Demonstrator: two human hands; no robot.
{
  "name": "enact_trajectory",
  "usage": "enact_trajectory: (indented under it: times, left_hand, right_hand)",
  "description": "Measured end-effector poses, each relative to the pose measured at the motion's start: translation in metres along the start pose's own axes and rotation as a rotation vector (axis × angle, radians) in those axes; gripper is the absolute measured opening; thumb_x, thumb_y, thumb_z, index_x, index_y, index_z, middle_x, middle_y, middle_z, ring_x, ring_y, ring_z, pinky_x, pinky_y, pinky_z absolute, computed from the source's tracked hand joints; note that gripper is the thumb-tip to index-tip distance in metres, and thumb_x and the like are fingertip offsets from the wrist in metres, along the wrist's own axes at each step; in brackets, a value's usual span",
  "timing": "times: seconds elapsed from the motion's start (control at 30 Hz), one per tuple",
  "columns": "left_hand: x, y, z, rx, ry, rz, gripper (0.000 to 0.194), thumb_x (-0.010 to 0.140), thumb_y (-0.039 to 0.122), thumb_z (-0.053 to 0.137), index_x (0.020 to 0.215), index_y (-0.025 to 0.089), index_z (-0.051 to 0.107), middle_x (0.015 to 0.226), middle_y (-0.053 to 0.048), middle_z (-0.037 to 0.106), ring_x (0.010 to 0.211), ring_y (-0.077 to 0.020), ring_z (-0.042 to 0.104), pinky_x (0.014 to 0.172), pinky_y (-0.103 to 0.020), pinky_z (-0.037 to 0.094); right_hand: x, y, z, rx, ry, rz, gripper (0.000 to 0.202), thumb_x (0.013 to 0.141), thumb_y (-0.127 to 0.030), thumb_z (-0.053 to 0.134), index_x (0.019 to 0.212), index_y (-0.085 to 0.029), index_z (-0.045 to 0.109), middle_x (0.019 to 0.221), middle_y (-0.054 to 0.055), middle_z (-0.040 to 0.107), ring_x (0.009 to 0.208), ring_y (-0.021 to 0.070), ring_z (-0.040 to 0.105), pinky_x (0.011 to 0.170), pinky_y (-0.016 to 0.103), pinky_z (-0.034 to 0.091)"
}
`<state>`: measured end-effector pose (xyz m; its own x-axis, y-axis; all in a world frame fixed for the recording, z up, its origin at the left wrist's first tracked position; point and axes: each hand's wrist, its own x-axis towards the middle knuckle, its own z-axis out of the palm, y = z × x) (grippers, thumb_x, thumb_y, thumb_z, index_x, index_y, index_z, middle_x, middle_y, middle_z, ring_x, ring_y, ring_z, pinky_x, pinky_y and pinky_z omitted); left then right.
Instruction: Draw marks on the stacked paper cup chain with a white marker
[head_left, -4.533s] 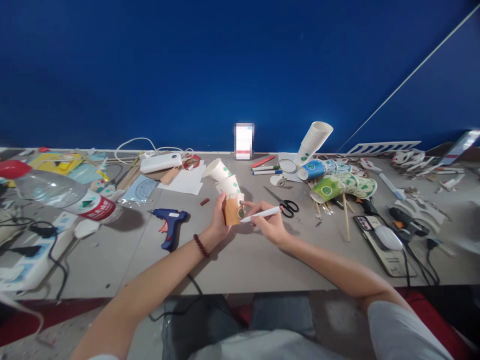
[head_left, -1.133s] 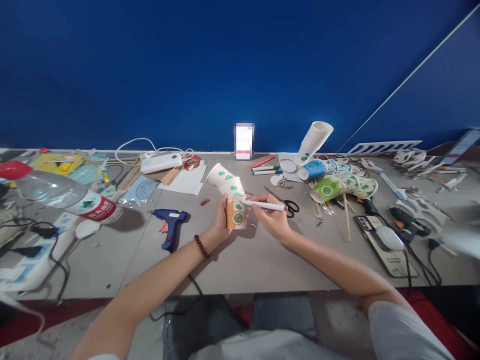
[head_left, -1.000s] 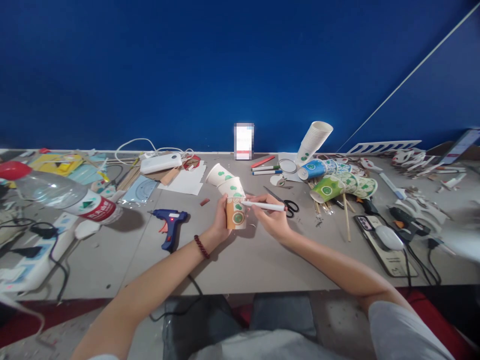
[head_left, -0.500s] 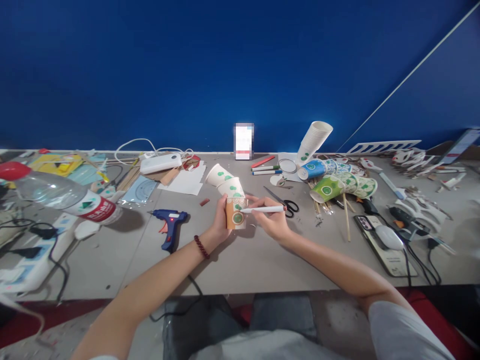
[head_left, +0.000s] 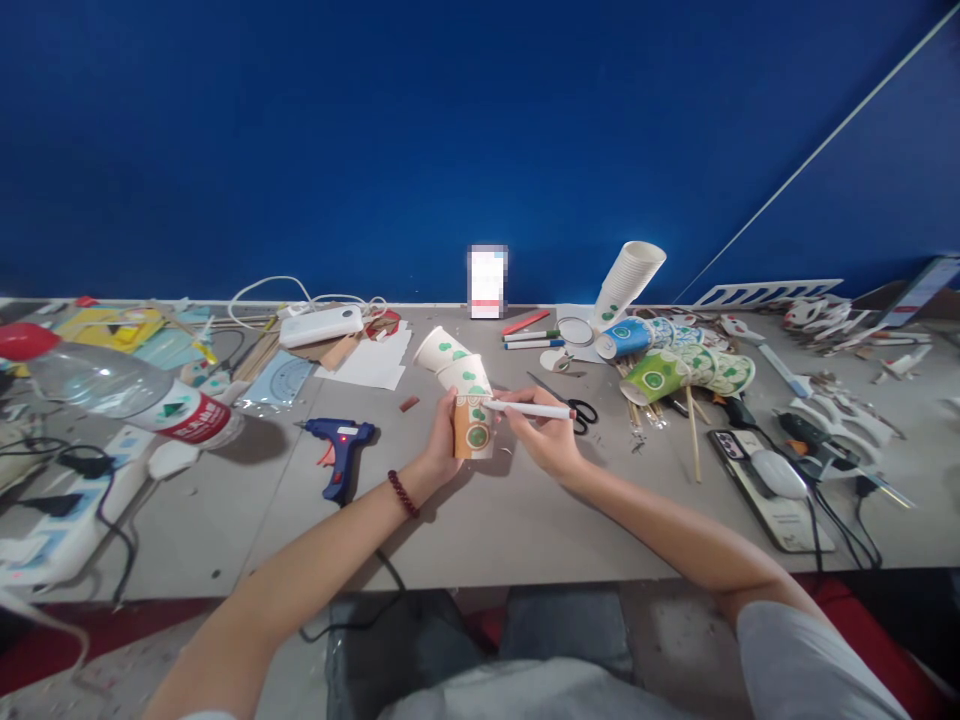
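A bent chain of joined paper cups [head_left: 466, 376] stands in front of me, its lowest cup partly orange with a round green emblem and its upper cups white with green marks. Around the left side of the orange cup [head_left: 465, 445] is my left hand [head_left: 442, 440], its fingers partly hidden behind the cup. My right hand [head_left: 547, 440] grips a white marker [head_left: 536, 409] with a reddish end, and the marker's tip is at the upper part of the orange cup. Black scissors [head_left: 583, 414] lie just beyond my right hand.
A blue glue gun [head_left: 345, 450] and a plastic bottle [head_left: 135, 390] are on the left. Stacked white cups [head_left: 630, 285], a blue cup chain [head_left: 630, 338] and a green cup chain [head_left: 656, 378] are at the right, with a phone [head_left: 780, 515] nearer. Markers [head_left: 532, 345] lie behind.
The marker in my right hand has moved up slightly on the cup and lies flatter. The cup chain has shifted a little to the right in my left hand.
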<state>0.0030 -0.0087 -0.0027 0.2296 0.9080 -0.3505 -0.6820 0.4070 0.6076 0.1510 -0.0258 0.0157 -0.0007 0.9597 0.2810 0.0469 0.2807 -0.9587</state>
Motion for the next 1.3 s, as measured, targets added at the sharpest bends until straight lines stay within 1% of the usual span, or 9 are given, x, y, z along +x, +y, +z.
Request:
enact_trajectory:
  times: [0.1, 0.27, 0.5, 0.67, 0.83, 1.0, 1.1, 1.2, 1.3]
  left_hand:
    - [-0.0003, 0.0004, 0.0001, 0.004, 0.006, -0.005, 0.04, 0.087, 0.052, 0.054, 0.089, 0.015, 0.071, 0.077, -0.007, 0.074, 0.062, -0.0193, 0.068, 0.061, -0.031, 0.054]
    - [0.0, -0.0003, 0.0002, -0.021, 0.033, 0.004, 0.038, 0.086, 0.051, 0.057, 0.09, 0.015, 0.07, 0.076, -0.006, 0.074, 0.062, -0.0198, 0.067, 0.062, -0.031, 0.053]
    - [0.0022, -0.0031, -0.0015, -0.008, 0.091, 0.013, 0.04, 0.088, 0.051, 0.053, 0.091, 0.015, 0.07, 0.075, -0.005, 0.072, 0.065, -0.0201, 0.066, 0.062, -0.03, 0.049]
    - [0.0012, -0.0023, -0.0006, 0.002, 0.071, 0.038, 0.039, 0.086, 0.052, 0.055, 0.091, 0.015, 0.069, 0.076, -0.005, 0.072, 0.062, -0.0187, 0.065, 0.062, -0.03, 0.049]
    - [0.0016, -0.0024, -0.0019, -0.012, 0.028, 0.002, 0.041, 0.084, 0.055, 0.058, 0.091, 0.016, 0.068, 0.073, -0.004, 0.072, 0.056, -0.0175, 0.062, 0.058, -0.03, 0.05]
    - [0.0025, -0.0037, -0.0033, -0.012, 0.052, 0.027, 0.041, 0.083, 0.055, 0.059, 0.091, 0.016, 0.069, 0.073, -0.004, 0.072, 0.059, -0.0173, 0.064, 0.058, -0.029, 0.049]
    - [0.0017, -0.003, -0.0022, -0.004, 0.041, 0.012, 0.041, 0.084, 0.054, 0.059, 0.089, 0.015, 0.07, 0.074, -0.004, 0.073, 0.059, -0.0173, 0.065, 0.058, -0.028, 0.05]
    - [0.0007, -0.002, -0.0004, 0.005, 0.006, -0.007, 0.042, 0.084, 0.055, 0.059, 0.091, 0.015, 0.07, 0.075, -0.005, 0.073, 0.059, -0.0176, 0.065, 0.058, -0.028, 0.05]
    - [0.0, -0.0012, 0.0006, 0.0, -0.003, 0.003, 0.04, 0.084, 0.053, 0.059, 0.089, 0.015, 0.071, 0.074, -0.005, 0.073, 0.06, -0.0177, 0.066, 0.06, -0.028, 0.05]
  right_hand:
    - [0.0003, -0.0007, 0.0001, -0.002, -0.003, -0.007, 0.01, 0.08, -0.031, 0.071, 0.082, -0.022, 0.067, 0.096, 0.01, 0.079, 0.102, 0.03, 0.075, 0.084, 0.042, 0.06]
    - [-0.0003, -0.0024, 0.0005, 0.001, -0.027, -0.017, 0.009, 0.078, -0.03, 0.072, 0.074, -0.024, 0.066, 0.079, 0.006, 0.077, 0.108, 0.0323, 0.073, 0.084, 0.043, 0.059]
    - [-0.0009, -0.0024, -0.0015, 0.013, -0.087, -0.032, 0.006, 0.077, -0.025, 0.069, 0.071, -0.024, 0.068, 0.079, 0.005, 0.076, 0.109, 0.0327, 0.072, 0.086, 0.043, 0.059]
    - [-0.001, -0.0028, -0.0005, -0.007, -0.063, -0.03, 0.004, 0.076, -0.025, 0.068, 0.073, -0.024, 0.066, 0.077, 0.005, 0.075, 0.11, 0.0331, 0.072, 0.082, 0.042, 0.059]
    - [-0.0009, -0.0046, 0.0007, 0.006, -0.045, -0.002, 0.006, 0.077, -0.027, 0.068, 0.074, -0.024, 0.064, 0.071, 0.004, 0.074, 0.11, 0.0335, 0.072, 0.079, 0.041, 0.059]
    - [-0.0013, -0.0054, -0.0001, 0.004, -0.068, -0.021, 0.006, 0.076, -0.025, 0.068, 0.071, -0.024, 0.065, 0.074, 0.005, 0.075, 0.111, 0.0337, 0.072, 0.081, 0.042, 0.059]
    - [-0.0008, -0.0041, -0.0003, -0.002, -0.051, -0.025, 0.004, 0.076, -0.025, 0.068, 0.073, -0.023, 0.066, 0.075, 0.005, 0.075, 0.108, 0.0323, 0.073, 0.082, 0.041, 0.059]
    - [-0.0001, -0.0009, -0.0003, 0.012, -0.02, -0.016, 0.005, 0.077, -0.026, 0.069, 0.076, -0.022, 0.066, 0.084, 0.007, 0.078, 0.104, 0.0304, 0.074, 0.082, 0.041, 0.059]
    - [0.0001, 0.0036, -0.0005, 0.032, -0.011, 0.006, 0.009, 0.079, -0.029, 0.07, 0.079, -0.021, 0.067, 0.095, 0.01, 0.078, 0.098, 0.0291, 0.075, 0.08, 0.041, 0.061]
